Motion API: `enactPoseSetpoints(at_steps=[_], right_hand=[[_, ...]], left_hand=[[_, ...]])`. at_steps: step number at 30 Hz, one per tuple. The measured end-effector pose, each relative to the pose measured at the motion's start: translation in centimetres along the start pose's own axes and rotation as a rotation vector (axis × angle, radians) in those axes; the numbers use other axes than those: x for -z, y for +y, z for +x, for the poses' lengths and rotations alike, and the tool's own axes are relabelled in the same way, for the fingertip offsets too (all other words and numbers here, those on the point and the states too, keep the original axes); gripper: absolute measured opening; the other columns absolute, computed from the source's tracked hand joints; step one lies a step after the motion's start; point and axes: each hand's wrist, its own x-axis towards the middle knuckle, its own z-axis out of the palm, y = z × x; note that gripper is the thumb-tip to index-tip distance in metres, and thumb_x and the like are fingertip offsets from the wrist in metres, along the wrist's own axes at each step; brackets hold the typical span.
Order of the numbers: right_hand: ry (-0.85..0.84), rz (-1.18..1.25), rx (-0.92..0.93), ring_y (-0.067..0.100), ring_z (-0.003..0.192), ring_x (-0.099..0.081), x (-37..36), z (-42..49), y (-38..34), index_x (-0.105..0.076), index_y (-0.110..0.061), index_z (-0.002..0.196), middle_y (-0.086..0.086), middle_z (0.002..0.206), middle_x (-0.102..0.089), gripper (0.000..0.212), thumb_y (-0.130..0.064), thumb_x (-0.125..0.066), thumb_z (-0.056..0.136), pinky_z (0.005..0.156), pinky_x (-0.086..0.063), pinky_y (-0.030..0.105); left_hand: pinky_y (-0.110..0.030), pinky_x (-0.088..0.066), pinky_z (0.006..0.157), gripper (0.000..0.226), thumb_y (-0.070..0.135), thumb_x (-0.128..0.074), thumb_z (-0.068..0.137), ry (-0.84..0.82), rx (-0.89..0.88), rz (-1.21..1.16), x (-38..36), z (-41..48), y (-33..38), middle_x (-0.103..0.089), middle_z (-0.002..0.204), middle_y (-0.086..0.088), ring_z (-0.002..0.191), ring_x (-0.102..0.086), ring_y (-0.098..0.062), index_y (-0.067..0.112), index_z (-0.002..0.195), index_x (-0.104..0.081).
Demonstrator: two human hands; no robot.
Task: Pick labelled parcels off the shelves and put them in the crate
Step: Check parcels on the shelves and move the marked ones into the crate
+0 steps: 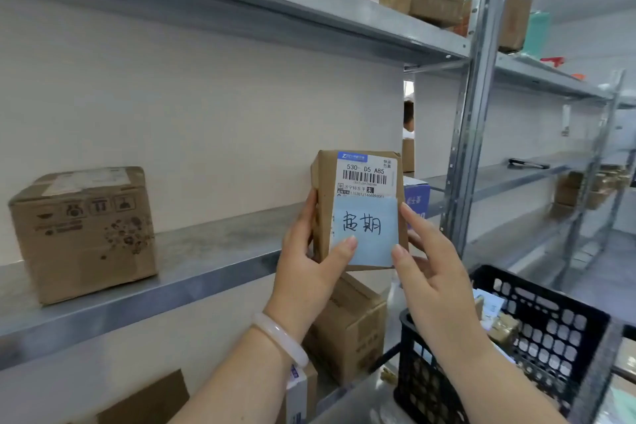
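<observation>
Both hands hold one brown parcel (358, 179) upright in the air, in front of the middle shelf (213, 251) and up and to the left of the crate (430, 375). The left hand (309, 258) grips the parcel's left side, fingers curled round the edge and thumb pressed on the lower left corner of a pale blue note (364, 234) stuck over the printed label. The right hand (433, 275) pinches the right side: its thumb lies on the note's lower right corner, the forefinger runs up the edge, and the other fingers seem to reach behind, though they are partly hidden. A pale bracelet (280, 337) sits on the left wrist. The black crate stands low on the right with a few packets inside. A larger cardboard box (86, 234) stands on the middle shelf, well to the left of the parcel
</observation>
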Motion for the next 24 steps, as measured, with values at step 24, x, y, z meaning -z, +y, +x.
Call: enactPoseSetpoints(at_steps=[24], right_hand=[[0.646,-1.336,-0.865,0.004,0.146,-0.007,9.8,-41.1,-24.4,0.001,-0.057,0.145,-0.022,0.159,-0.004,0.100,-0.063,-0.069,0.074,0.117,-0.019,0.032]], left_hand=[[-0.032,-0.058,0.088,0.066,0.009,-0.071,0.087,-1.232,0.442,-0.621,-12.3,-31.9,9.9,-0.072,0.108,0.019,0.104,-0.068,-0.008,0.037,0.142,-0.046]])
